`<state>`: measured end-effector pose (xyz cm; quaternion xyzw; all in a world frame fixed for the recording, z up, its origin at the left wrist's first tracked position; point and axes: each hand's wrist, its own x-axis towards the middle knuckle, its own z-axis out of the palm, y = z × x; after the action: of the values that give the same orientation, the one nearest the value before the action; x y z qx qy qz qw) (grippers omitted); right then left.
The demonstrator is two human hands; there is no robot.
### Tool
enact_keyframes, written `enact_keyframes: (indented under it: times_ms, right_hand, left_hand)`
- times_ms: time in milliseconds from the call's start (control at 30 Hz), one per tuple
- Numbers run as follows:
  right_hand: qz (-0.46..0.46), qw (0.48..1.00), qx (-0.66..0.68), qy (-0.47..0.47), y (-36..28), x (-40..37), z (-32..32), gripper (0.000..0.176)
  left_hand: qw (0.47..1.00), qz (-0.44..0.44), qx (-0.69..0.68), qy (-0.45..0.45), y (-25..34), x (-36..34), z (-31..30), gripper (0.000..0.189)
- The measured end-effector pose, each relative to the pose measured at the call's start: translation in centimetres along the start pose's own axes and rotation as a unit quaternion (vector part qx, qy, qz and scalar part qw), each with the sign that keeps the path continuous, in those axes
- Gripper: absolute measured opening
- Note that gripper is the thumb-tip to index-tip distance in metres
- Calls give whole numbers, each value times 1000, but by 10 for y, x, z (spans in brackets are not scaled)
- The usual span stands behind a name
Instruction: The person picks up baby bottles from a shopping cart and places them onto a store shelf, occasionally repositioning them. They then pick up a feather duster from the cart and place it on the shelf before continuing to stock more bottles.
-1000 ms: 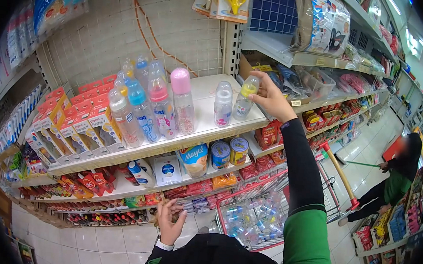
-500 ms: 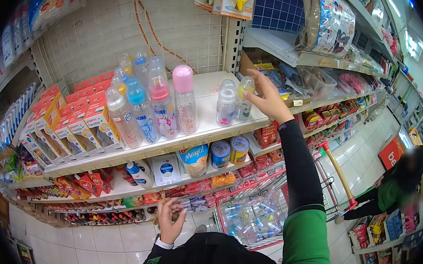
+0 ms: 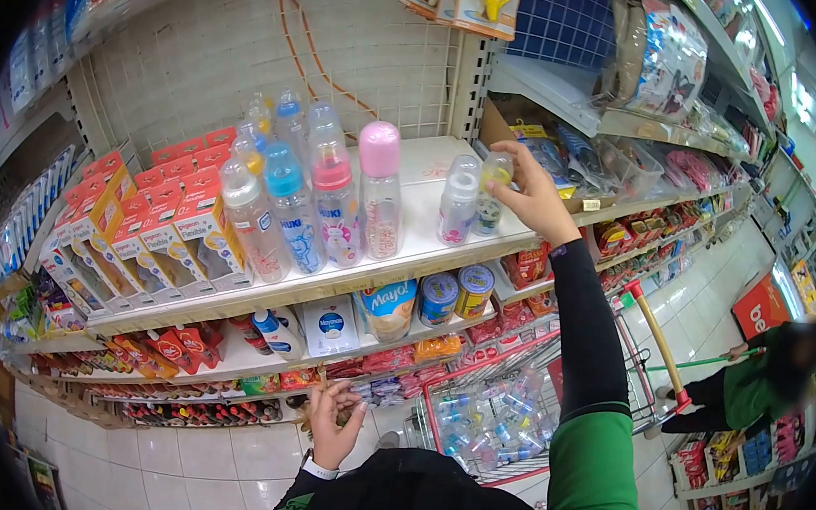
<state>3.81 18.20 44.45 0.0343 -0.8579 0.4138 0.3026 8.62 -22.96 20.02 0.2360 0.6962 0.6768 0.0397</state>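
Note:
On the white upper shelf, my right hand (image 3: pixel 537 198) has its thumb and fingers around the top of a small clear baby bottle (image 3: pixel 488 213) with a yellow-green collar. The bottle stands upright at the shelf's right end. Just left of it is another small baby bottle (image 3: pixel 456 211) with a white collar. Farther left stand a pink-capped bottle (image 3: pixel 380 195), a pink-collared bottle (image 3: pixel 336 197), a blue-collared bottle (image 3: pixel 291 212) and several others. Low in front of my body, my left hand (image 3: pixel 334 429) is open, fingers loosely bent and thumb apart, nothing visible in it.
Boxed bottles (image 3: pixel 165 236) fill the shelf's left side. Below are a Mayo pack (image 3: pixel 387 309), tins (image 3: pixel 438 298) and hanging packets. A shopping cart (image 3: pixel 425 410) with many clear bottles stands to my lower right. A person in green (image 3: pixel 752 388) is in the aisle at right.
My view has shifted slightly, so the shelf appears farther right. My right hand stays at the yellow-green-collared bottle, which stands in the same spot. The person in the aisle now holds a green pole.

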Motion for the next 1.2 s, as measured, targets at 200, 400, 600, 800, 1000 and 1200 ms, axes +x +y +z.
enact_keyframes:
  times_ms: [200, 400, 600, 800, 1000, 1200]
  right_hand:
    - [43, 996, 71, -29, -5, 2, -7, 44]
    - [58, 992, 102, -44, -17, -2, -4, 46]
    - [73, 989, 126, -28, -17, -6, -3, 51]
    - [92, 987, 131, -20, -23, -8, -1, 52]
    - [74, 992, 98, -15, -26, -12, 0, 55]
    - [59, 997, 49, 7, -26, -14, 3, 56]
  left_hand:
    - [1000, 2, 12, -3, -2, 3, -1, 45]
    - [999, -30, 14, -26, -16, 6, -2, 43]
    - [998, -20, 17, -52, -30, 14, -3, 42]
    - [994, -16, 43, -98, -30, 24, -4, 41]
    - [990, -24, 23, -137, -35, 32, 3, 42]
    - [988, 10, 45, -150, -30, 39, 8, 43]
